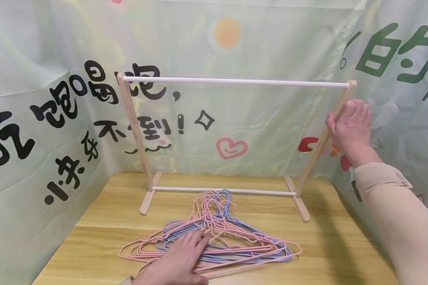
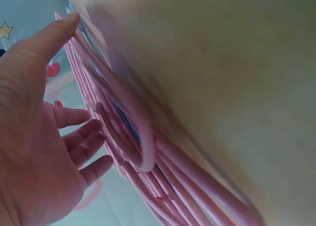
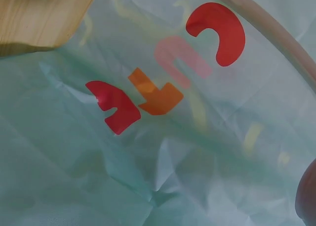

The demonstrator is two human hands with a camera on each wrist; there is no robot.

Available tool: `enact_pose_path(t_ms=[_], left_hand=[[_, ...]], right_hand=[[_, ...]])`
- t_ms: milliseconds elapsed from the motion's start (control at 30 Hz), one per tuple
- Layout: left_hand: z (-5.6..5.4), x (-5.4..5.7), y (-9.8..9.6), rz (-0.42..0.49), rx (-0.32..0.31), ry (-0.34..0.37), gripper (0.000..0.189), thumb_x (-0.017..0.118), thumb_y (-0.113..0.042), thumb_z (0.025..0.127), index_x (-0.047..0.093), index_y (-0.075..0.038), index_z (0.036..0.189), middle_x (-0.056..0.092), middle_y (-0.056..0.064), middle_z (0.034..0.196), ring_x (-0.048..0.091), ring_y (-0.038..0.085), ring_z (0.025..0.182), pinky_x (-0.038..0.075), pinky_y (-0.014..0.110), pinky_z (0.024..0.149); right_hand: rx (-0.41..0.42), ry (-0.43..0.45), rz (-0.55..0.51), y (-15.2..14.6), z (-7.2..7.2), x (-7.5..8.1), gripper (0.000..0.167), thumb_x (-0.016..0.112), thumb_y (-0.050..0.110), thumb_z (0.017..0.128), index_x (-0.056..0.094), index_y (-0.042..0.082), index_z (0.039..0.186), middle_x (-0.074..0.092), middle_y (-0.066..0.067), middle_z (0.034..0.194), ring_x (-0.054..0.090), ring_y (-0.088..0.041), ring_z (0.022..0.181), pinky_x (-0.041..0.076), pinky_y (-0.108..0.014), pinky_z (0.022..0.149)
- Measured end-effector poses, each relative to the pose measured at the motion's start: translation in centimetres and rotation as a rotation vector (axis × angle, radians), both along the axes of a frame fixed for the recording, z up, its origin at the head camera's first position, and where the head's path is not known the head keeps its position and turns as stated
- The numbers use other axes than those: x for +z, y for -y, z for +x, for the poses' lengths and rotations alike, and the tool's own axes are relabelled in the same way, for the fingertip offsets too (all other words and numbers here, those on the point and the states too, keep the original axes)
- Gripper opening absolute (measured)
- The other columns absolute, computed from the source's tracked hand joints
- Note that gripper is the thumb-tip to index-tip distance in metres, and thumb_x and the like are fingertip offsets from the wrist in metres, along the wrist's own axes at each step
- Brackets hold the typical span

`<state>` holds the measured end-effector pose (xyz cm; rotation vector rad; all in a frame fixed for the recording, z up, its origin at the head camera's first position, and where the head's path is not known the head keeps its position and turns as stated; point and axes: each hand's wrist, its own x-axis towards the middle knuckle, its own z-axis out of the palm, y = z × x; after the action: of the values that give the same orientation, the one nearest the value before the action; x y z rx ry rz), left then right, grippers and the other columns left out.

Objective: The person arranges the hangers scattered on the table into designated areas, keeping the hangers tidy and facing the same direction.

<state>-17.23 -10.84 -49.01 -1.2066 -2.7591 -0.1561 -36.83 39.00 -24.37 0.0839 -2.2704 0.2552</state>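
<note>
A pile of pink and blue clothes hangers point(image 1: 242, 249) lies on the wooden table, hooks toward the rack. My left hand point(image 1: 180, 257) is over the pile's near left part. In the left wrist view its loosely bent fingers point(image 2: 81, 142) are at the pink hangers point(image 2: 133, 117), with none gripped. Behind the pile stands a small clothes rack point(image 1: 235, 82) with white rods and wooden posts. My right hand point(image 1: 353, 126) is against the outside of its right post point(image 1: 315, 154), fingers extended. In the right wrist view only part of a digit shows at the edge.
The rack's feet point(image 1: 301, 208) stand on the tabletop point(image 1: 96, 237), well behind its front edge. Printed cloth point(image 1: 271, 43) hangs close behind and on both sides. A lower white rod point(image 1: 185, 189) runs just beyond the hanger hooks.
</note>
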Motion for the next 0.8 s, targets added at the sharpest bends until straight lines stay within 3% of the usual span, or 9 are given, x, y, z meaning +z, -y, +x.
enact_pose_path(t_ms=[233, 467, 800], left_hand=[[0.03, 0.05, -0.11, 0.019, 0.014, -0.025, 0.1, 0.074, -0.069, 0.08, 0.047, -0.004, 0.152, 0.046, 0.006, 0.142, 0.046, 0.018, 0.122, 0.048, 0.043, 0.103], [-0.19, 0.07, -0.07, -0.016, -0.01, -0.052, 0.09, 0.07, -0.068, 0.085, 0.052, -0.004, 0.146, 0.054, 0.004, 0.135, 0.05, 0.019, 0.121, 0.047, 0.041, 0.105], [-0.2, -0.03, -0.01, 0.011, -0.019, 0.007, 0.089, 0.07, -0.062, 0.087, 0.048, -0.002, 0.149, 0.053, 0.003, 0.131, 0.051, 0.016, 0.118, 0.05, 0.041, 0.102]], right_hand=[[0.021, -0.037, 0.013, 0.05, -0.17, 0.0, 0.038, 0.047, 0.022, 0.1, 0.033, -0.007, 0.12, 0.032, -0.031, 0.118, 0.031, -0.05, 0.109, 0.026, -0.06, 0.092], [0.028, -0.047, 0.012, 0.02, -0.18, 0.03, 0.04, 0.045, 0.024, 0.1, 0.032, -0.007, 0.121, 0.032, -0.031, 0.119, 0.03, -0.05, 0.109, 0.026, -0.06, 0.092], [0.02, -0.048, 0.013, -0.08, -0.12, -0.26, 0.038, 0.046, 0.022, 0.099, 0.032, -0.007, 0.119, 0.032, -0.031, 0.116, 0.031, -0.051, 0.107, 0.027, -0.06, 0.09]])
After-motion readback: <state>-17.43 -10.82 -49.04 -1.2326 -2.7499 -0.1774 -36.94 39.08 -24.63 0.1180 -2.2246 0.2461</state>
